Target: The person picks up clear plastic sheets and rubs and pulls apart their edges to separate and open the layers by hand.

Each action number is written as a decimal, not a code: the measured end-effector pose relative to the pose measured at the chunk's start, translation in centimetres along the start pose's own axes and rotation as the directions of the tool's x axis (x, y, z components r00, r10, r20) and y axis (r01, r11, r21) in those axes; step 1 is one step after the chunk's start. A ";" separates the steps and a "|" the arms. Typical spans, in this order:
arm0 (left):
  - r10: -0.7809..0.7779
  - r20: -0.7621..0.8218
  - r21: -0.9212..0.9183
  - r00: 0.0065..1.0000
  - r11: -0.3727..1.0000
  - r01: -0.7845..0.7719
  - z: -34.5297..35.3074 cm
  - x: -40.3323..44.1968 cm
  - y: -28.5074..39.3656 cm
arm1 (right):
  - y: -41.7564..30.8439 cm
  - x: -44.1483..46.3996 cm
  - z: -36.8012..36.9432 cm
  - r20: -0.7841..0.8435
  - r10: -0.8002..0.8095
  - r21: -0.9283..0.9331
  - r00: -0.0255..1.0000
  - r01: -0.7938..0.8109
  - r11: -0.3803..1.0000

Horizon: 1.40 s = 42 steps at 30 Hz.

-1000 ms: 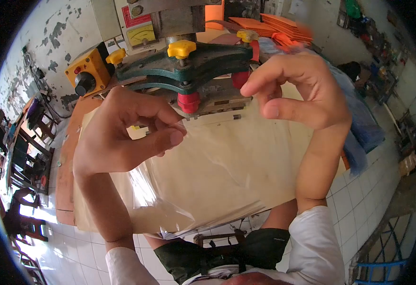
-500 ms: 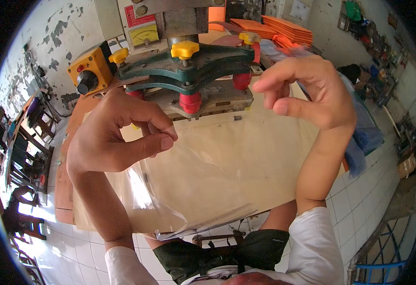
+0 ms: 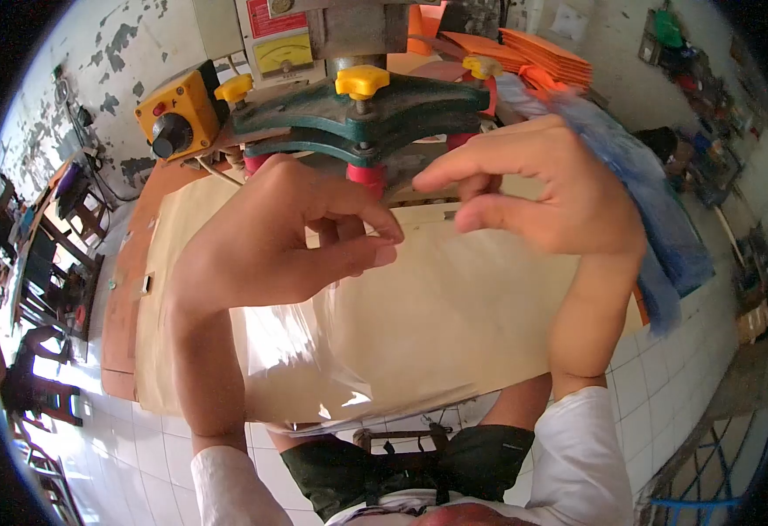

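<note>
My left hand (image 3: 288,237) is raised over the clear plastic film, its thumb and index fingertip pressed together in a pinch. Whatever those fingertips hold is too small to make out. My right hand (image 3: 533,188) hovers to the right with thumb and index finger apart and nothing visible between them. Glossy clear film (image 3: 296,342) lies on a beige sheet (image 3: 480,298) that covers the work surface. Just beyond both hands stands a dark green press head (image 3: 314,114) with yellow knobs (image 3: 363,81) and red spacers (image 3: 366,178).
A yellow control box (image 3: 176,111) with a black dial stands at the back left. Orange folded pieces (image 3: 546,57) are stacked at the back right. Bluish plastic film (image 3: 664,254) hangs over the table's right side. A gauge (image 3: 284,53) sits behind the press.
My left hand has moved right, closer to my right hand. My right hand has shifted slightly left. The view has shifted a little, so the press appears further right.
</note>
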State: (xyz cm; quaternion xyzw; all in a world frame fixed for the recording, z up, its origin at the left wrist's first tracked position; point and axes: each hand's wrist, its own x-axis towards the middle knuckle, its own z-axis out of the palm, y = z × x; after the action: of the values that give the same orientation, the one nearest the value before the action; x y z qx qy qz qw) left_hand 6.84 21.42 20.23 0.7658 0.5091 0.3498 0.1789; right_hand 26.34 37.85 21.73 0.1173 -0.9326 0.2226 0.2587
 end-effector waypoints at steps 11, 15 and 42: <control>-0.218 -0.062 -0.138 0.974 0.968 0.208 0.2 0.2 -0.1 | -0.6 -0.2 -0.4 -0.028 0.094 -0.129 0.995 -0.097 0.987; -0.184 -0.071 -0.149 0.980 0.974 0.172 0.5 0.3 -0.1 | -0.2 0.5 1.4 -0.058 0.016 -0.036 0.998 -0.018 0.999; -0.195 -0.063 0.125 0.979 0.971 0.202 1.4 0.7 0.3 | -0.4 1.2 3.3 -0.052 0.051 -0.158 0.997 -0.059 0.986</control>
State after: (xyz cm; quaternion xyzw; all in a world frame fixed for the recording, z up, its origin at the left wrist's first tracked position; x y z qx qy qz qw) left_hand 8.21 22.07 19.73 0.7120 0.6092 0.3153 0.1499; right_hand 24.04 35.80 19.99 0.0651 -0.9438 0.1569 0.2834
